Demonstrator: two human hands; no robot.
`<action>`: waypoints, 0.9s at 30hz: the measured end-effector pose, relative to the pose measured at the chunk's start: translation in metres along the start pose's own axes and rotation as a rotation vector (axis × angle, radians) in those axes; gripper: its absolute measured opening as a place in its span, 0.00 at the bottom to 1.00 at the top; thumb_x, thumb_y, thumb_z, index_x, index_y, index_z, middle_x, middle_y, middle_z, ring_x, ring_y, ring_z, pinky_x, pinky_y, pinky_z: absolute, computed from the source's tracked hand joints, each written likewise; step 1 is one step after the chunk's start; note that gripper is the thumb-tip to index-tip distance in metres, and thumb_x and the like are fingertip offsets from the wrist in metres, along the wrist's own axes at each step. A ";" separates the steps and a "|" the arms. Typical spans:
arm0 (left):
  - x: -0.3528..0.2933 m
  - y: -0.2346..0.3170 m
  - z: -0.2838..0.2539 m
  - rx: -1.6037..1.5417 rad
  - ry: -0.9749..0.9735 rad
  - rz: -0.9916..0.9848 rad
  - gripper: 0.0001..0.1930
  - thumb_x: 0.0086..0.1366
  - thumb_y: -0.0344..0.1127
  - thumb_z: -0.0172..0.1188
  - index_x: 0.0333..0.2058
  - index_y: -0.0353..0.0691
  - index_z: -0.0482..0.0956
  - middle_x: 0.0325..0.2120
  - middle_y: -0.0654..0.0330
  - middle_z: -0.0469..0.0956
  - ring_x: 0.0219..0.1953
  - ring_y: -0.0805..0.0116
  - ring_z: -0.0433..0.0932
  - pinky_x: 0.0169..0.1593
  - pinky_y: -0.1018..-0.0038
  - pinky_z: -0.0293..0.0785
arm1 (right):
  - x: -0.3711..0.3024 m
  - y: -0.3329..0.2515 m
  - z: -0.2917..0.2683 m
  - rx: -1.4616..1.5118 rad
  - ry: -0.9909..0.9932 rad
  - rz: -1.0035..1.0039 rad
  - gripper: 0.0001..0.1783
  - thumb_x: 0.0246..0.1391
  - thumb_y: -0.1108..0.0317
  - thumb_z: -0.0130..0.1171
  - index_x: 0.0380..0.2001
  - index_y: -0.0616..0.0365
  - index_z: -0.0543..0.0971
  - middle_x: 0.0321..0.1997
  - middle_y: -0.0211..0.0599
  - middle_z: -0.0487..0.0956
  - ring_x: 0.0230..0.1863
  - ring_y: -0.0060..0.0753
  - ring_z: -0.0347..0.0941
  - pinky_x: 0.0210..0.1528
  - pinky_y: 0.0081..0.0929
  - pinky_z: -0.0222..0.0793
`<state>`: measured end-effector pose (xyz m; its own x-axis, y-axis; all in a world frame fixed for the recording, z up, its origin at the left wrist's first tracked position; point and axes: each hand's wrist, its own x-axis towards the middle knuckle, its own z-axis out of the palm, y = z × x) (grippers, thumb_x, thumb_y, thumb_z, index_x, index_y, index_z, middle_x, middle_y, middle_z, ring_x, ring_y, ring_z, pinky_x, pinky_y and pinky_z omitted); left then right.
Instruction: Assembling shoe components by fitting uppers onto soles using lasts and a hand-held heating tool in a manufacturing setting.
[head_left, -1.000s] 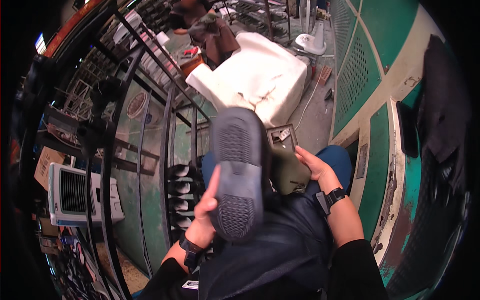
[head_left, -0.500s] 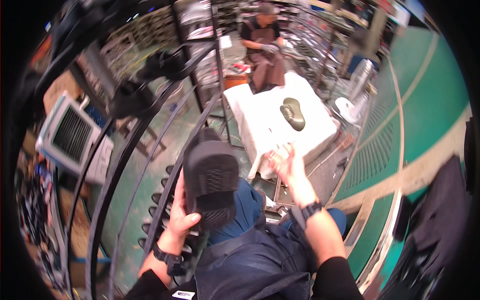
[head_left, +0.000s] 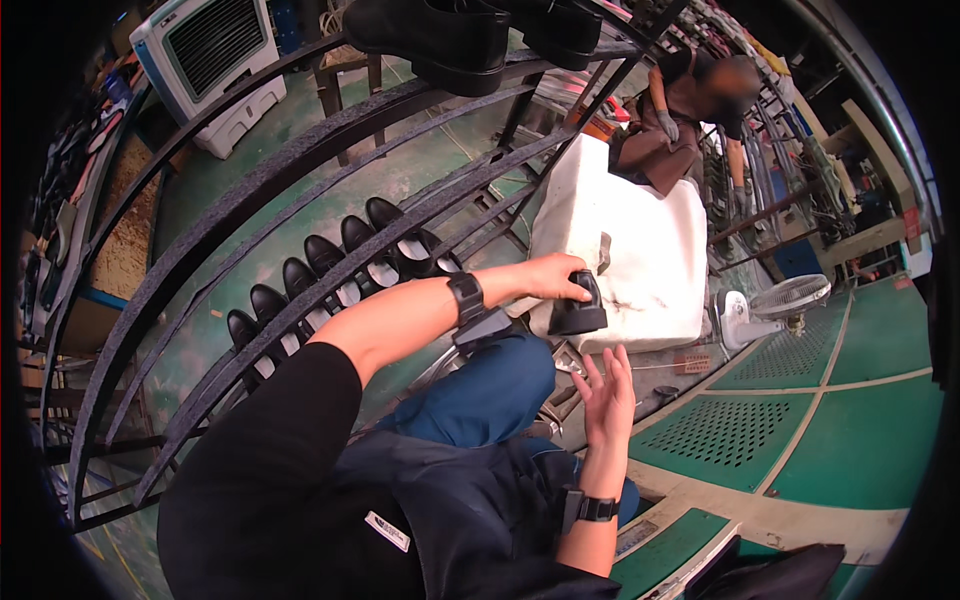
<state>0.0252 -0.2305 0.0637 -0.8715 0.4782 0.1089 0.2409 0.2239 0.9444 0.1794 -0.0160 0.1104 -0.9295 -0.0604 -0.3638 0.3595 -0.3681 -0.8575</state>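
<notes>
My left hand (head_left: pixel 556 277) reaches forward across my left knee, its fingers closed on a black shoe (head_left: pixel 579 312). Only part of that shoe shows, with its thick dark edge downward, close to the near side of a white covered block (head_left: pixel 655 290). Whether the two touch I cannot tell. A small grey-brown patch (head_left: pixel 604 253) shows on the block just beyond the hand. My right hand (head_left: pixel 608 398) is raised nearer to me, its fingers spread and nothing in them.
Black shoes (head_left: pixel 430 40) stand on a curved metal rack (head_left: pixel 330 125) at my left; several more (head_left: pixel 323 255) sit lower down. Past the block a co-worker (head_left: pixel 672 130) bends over. A fan (head_left: pixel 790 297) and green panels (head_left: pixel 715 440) lie to the right, an air cooler (head_left: pixel 215 60) far left.
My left hand has carried the black shoe from before me on the left forward to the block. My right hand has drawn back. The olive foot-shaped piece no longer shows on the block; the view has turned.
</notes>
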 end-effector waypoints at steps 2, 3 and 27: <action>0.024 -0.031 -0.005 0.195 0.036 -0.048 0.22 0.57 0.47 0.68 0.44 0.36 0.78 0.38 0.49 0.81 0.43 0.54 0.80 0.46 0.62 0.74 | -0.017 -0.007 -0.023 0.018 0.055 -0.031 0.32 0.66 0.54 0.47 0.67 0.59 0.60 0.70 0.49 0.62 0.67 0.50 0.65 0.59 0.46 0.71; 0.031 -0.045 -0.009 0.313 0.060 -0.061 0.22 0.57 0.47 0.67 0.44 0.37 0.78 0.39 0.48 0.81 0.44 0.50 0.80 0.46 0.60 0.74 | -0.025 -0.008 -0.034 0.013 0.064 -0.036 0.32 0.66 0.54 0.47 0.67 0.59 0.60 0.70 0.49 0.62 0.67 0.50 0.65 0.59 0.46 0.71; -0.055 0.038 0.034 0.773 -0.486 0.051 0.20 0.61 0.48 0.57 0.49 0.47 0.82 0.36 0.51 0.84 0.41 0.50 0.81 0.46 0.57 0.76 | -0.100 -0.201 -0.054 -0.572 -0.197 -0.145 0.22 0.67 0.60 0.51 0.58 0.61 0.74 0.46 0.39 0.82 0.44 0.29 0.80 0.48 0.26 0.76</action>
<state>0.0970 -0.2199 0.0829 -0.6181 0.7689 -0.1637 0.6459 0.6154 0.4517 0.2048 0.1143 0.2994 -0.9503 -0.2371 -0.2018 0.1649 0.1665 -0.9722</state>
